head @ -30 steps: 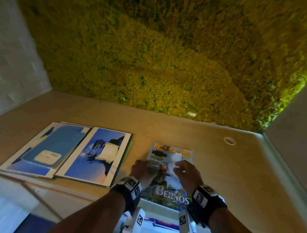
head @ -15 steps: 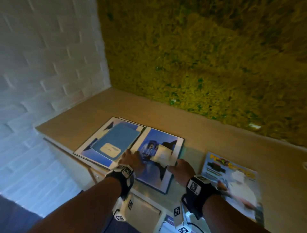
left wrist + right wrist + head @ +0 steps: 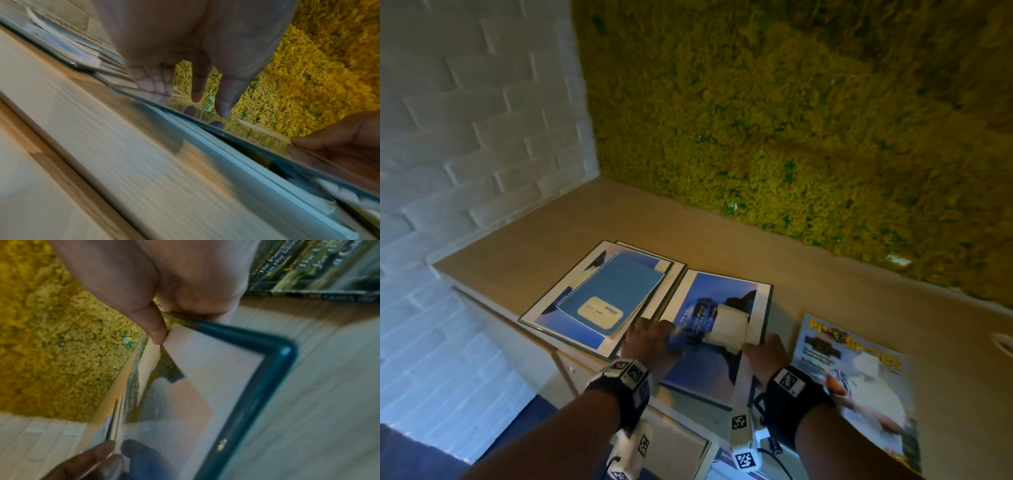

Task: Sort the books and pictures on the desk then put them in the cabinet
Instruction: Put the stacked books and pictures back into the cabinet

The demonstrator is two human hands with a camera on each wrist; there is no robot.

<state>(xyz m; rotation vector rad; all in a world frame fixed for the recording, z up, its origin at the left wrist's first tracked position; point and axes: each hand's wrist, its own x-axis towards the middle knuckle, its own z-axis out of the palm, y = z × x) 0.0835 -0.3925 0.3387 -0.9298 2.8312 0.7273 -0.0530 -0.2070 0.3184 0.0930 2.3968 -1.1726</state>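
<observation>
A framed blue picture lies in the middle of the wooden desk, with a white paper on its glass. My right hand pinches the frame's right edge near a corner, thumb on top beside the paper. My left hand is at the frame's left edge, its fairly straight fingertips pointing down at the glass. Another framed picture lies to the left with a blue spiral notebook on it. A magazine lies to the right.
The desk sits in a corner between a white brick wall on the left and a yellow-green moss wall behind. A white cabinet front shows under the desk's near edge. A cable hole is at the far right.
Both hands left the magazine and moved left to the middle framed picture, one at each side. The head view swung left, bringing the brick wall into sight.
</observation>
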